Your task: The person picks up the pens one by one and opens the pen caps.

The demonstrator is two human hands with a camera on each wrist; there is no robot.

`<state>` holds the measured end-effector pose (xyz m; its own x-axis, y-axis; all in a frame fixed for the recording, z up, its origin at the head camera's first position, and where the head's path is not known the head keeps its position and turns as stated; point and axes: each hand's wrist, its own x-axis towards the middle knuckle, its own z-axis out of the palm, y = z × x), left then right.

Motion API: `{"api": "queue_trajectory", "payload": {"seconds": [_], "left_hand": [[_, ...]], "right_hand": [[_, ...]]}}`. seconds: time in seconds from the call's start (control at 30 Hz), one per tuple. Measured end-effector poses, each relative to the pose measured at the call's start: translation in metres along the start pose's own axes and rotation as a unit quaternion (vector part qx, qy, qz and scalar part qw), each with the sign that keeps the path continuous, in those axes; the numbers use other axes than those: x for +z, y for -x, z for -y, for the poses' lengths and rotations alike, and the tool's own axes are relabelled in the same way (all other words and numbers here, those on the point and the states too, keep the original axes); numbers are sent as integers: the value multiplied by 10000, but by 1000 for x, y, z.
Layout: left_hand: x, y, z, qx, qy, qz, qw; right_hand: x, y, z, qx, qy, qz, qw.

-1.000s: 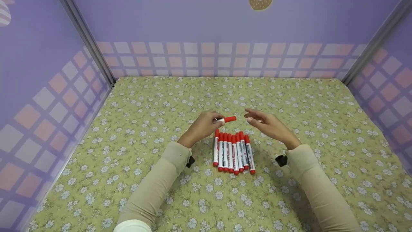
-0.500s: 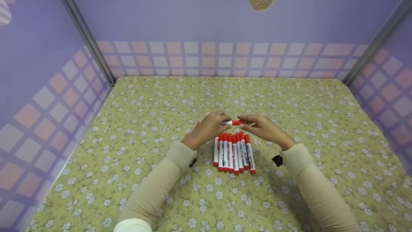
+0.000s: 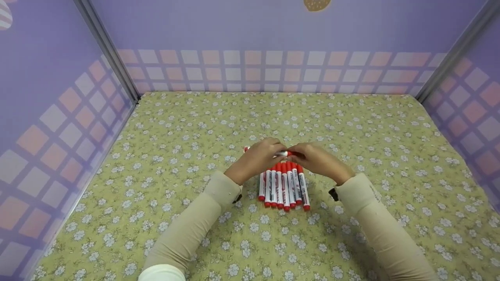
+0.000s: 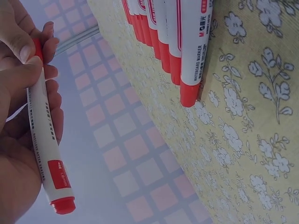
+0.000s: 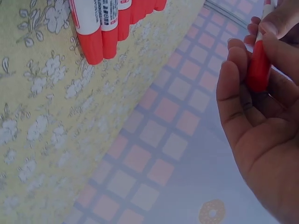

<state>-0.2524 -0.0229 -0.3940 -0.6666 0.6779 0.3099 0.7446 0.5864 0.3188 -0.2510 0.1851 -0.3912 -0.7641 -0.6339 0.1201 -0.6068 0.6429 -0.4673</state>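
My left hand (image 3: 258, 160) holds a whiteboard marker (image 4: 49, 135) around its white barrel, the red end plug pointing out to the left. At the other end my right hand (image 3: 319, 160) pinches the marker's red cap (image 5: 258, 69) between thumb and fingers. The two hands meet above the table, fingertips close together. Just below them, several more red-capped markers (image 3: 283, 191) lie side by side on the cloth, caps pointing away from me. My hands hide the tops of some of those caps in the head view.
A yellow-green floral cloth (image 3: 187, 128) covers the table. Purple walls with pink and white squares (image 3: 252, 64) stand behind and at both sides, joined by grey metal posts (image 3: 107, 50).
My right hand has come left to the marker and now holds its red cap. My left hand has shifted slightly right and nearer with the barrel. The row of markers has stayed still.
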Motion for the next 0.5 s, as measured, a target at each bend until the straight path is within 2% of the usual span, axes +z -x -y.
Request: {"api": "queue_trajectory", "payload": {"seconds": [0.13,0.5], "left_hand": [[1,0,0,92,-67,-8,9999],[2,1,-1,53,-23,183,9998]], "right_hand": [[1,1,3,-330,442,-109,9984],[4,4,0,-845,757,-497,9923]]}}
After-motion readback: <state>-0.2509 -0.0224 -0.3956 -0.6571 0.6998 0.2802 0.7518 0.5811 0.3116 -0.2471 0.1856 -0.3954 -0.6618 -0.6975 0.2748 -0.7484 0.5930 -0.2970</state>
